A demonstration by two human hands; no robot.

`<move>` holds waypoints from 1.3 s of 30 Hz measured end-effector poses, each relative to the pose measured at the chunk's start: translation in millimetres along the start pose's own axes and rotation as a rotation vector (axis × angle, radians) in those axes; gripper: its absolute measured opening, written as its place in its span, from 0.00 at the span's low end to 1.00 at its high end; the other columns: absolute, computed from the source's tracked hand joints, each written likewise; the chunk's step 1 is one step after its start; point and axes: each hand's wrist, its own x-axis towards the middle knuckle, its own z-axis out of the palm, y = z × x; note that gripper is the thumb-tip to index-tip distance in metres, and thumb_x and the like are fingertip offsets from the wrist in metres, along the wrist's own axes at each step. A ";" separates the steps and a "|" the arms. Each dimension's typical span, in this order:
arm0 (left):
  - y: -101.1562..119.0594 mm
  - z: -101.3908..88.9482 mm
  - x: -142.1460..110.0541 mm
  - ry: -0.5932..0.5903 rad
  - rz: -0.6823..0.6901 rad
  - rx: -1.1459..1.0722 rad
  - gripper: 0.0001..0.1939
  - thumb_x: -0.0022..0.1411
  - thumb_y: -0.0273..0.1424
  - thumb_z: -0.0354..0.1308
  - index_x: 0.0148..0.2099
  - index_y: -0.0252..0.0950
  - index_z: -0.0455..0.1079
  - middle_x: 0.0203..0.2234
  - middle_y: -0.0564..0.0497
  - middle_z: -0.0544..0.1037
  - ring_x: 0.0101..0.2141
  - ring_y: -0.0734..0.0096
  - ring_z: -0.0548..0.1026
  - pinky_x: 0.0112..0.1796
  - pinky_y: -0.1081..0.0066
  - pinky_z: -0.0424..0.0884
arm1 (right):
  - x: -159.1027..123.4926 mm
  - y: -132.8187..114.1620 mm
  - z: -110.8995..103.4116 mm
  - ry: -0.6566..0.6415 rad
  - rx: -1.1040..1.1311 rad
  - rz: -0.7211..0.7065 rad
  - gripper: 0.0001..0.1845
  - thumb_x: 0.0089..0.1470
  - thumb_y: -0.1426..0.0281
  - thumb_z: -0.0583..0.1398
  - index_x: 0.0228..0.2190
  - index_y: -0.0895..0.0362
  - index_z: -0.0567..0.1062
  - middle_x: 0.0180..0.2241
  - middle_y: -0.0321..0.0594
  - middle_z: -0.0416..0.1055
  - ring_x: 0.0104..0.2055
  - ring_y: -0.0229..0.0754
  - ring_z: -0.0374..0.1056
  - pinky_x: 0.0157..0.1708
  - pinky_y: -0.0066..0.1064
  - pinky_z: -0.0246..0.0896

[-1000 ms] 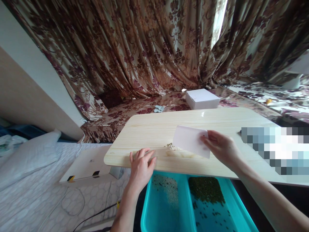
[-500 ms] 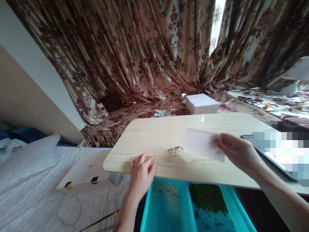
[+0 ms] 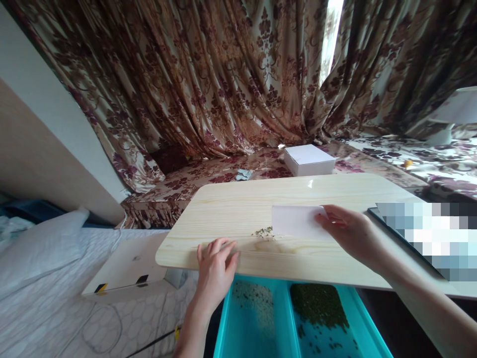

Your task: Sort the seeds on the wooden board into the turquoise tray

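My right hand [image 3: 345, 229] grips a white sheet of paper [image 3: 296, 221] by its right end, thumb on top. The paper's left edge meets a small pile of mixed green and pale grains [image 3: 265, 232] on the light wooden tabletop [image 3: 231, 204]. My left hand [image 3: 216, 261] rests on the near edge of the tabletop with its fingers apart, left of the pile, holding nothing. Below the near edge sits a turquoise divided tray [image 3: 294, 323]. Its left compartment holds pale grains [image 3: 261, 303] with dark specks, and its right one dark green grains [image 3: 320, 306].
A tablet-like device [image 3: 406, 243], its screen blurred out, lies at the tabletop's right end. Behind the table are a white box [image 3: 310, 160] and a crumpled cloth or tissue [image 3: 243, 174]. At left, a white case-like box [image 3: 122, 263] lies on the bed [image 3: 44, 308].
My right hand has moved the paper left and lowered it against the pile, which is now partly covered and looks smaller. My left hand stays at the table edge.
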 end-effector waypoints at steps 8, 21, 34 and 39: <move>1.0 -0.1 0.5 -0.021 -0.009 -0.016 0.14 0.69 0.29 0.54 0.52 0.44 0.78 0.52 0.46 0.79 0.55 0.53 0.74 0.64 0.37 0.49 | 4.9 -5.2 6.7 -0.036 -0.051 -0.041 0.12 0.53 0.57 0.61 0.29 0.51 0.79 0.25 0.37 0.80 0.28 0.46 0.77 0.29 0.33 0.71; 3.4 -3.3 0.8 -0.028 -0.010 -0.026 0.13 0.70 0.30 0.55 0.52 0.44 0.78 0.53 0.45 0.79 0.55 0.53 0.74 0.64 0.38 0.51 | 9.7 -13.1 13.4 -0.081 -0.058 -0.065 0.16 0.56 0.55 0.59 0.33 0.52 0.80 0.30 0.41 0.82 0.33 0.48 0.78 0.32 0.36 0.70; 2.3 -3.6 -1.1 -0.032 -0.006 -0.029 0.14 0.71 0.30 0.54 0.53 0.43 0.78 0.53 0.45 0.79 0.56 0.53 0.74 0.64 0.38 0.51 | 7.7 -36.2 -5.3 -0.167 -0.037 -0.031 0.22 0.55 0.47 0.59 0.30 0.52 0.78 0.28 0.42 0.82 0.32 0.49 0.78 0.33 0.36 0.72; 3.1 -5.1 -0.1 -0.041 -0.011 -0.018 0.14 0.70 0.30 0.55 0.53 0.43 0.78 0.53 0.44 0.79 0.56 0.51 0.74 0.63 0.35 0.52 | 5.7 -42.1 -11.7 -0.178 -0.036 -0.003 0.23 0.54 0.46 0.59 0.30 0.52 0.78 0.30 0.43 0.82 0.37 0.52 0.79 0.38 0.39 0.74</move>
